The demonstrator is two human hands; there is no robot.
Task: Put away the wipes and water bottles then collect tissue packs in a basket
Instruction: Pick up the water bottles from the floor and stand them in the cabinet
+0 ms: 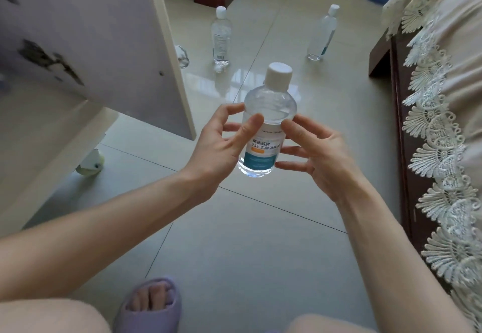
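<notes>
Bottle with the white cap (266, 124) is in the air, pinched by your left hand (221, 142) and right hand (320, 155). Two more, a left bottle (221, 38) and a right bottle (322, 35), wait on the floor (247, 241), not put away.

A single wide-angle head-worn camera looks forward and steeply down, close above the clear bottle (263, 134) at mid-frame. Beyond the bottle the tiled floor (247, 241) recedes — right of it runs the lace-trimmed bed cover (443, 98).
</notes>
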